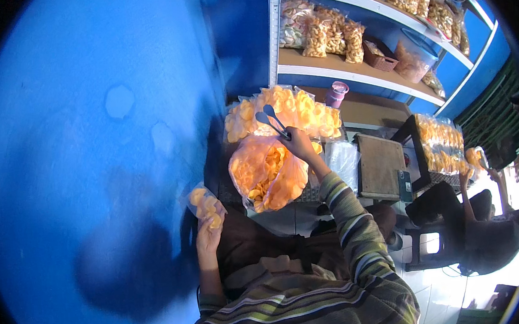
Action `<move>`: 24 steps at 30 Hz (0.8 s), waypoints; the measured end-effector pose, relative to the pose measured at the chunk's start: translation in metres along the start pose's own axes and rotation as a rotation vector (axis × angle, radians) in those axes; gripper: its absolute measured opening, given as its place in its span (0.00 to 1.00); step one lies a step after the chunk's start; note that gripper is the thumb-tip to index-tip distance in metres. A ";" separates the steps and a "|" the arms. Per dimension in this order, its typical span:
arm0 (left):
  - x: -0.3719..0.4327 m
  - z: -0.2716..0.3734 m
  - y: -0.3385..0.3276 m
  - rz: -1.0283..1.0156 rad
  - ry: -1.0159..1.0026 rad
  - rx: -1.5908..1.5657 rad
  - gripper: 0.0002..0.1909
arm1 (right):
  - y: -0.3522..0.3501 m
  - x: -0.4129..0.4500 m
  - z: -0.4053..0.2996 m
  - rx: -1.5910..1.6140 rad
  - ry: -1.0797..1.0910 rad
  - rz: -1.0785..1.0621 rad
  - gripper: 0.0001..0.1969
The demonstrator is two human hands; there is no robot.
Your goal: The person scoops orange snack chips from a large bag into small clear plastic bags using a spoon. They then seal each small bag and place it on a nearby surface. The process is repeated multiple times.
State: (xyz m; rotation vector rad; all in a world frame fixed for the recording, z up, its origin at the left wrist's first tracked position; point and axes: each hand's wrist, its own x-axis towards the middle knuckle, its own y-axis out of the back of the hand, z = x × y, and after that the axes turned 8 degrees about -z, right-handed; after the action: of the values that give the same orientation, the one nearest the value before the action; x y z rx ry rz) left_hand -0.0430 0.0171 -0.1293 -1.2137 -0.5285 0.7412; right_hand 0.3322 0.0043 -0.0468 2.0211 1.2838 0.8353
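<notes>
My left hand (209, 236) holds a small clear plastic bag of round orange chips (206, 206) near the blue wall. In my right hand (298, 143) is a pair of tongs (276, 122), their ends pointing up and left over the filled bags. Below the tongs sits a large clear bag of orange chips (271, 174), its mouth open. Behind it lie several small filled bags of chips (282, 104) in a row. A stack of flat clear plastic bags (342, 158) lies right of the large bag.
A wooden board (380, 165) and a phone (405, 186) lie to the right. A purple cup (337, 94) stands behind. Shelves (347, 65) hold snack bags and a lidded tub (414, 56). At the far right another person (490, 236) sits beside more filled bags (441, 144). The blue wall (107, 172) rises at left.
</notes>
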 end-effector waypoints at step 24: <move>0.028 -0.033 0.012 0.003 0.306 -0.028 0.32 | 0.249 -0.047 -0.038 1.097 -0.126 0.572 0.04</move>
State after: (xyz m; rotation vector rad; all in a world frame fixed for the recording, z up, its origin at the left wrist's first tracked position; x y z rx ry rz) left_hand -0.0029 0.0192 -0.1505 -1.3249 -0.2848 0.5385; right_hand 0.4235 -0.1216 0.1569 3.3375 1.2082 0.1542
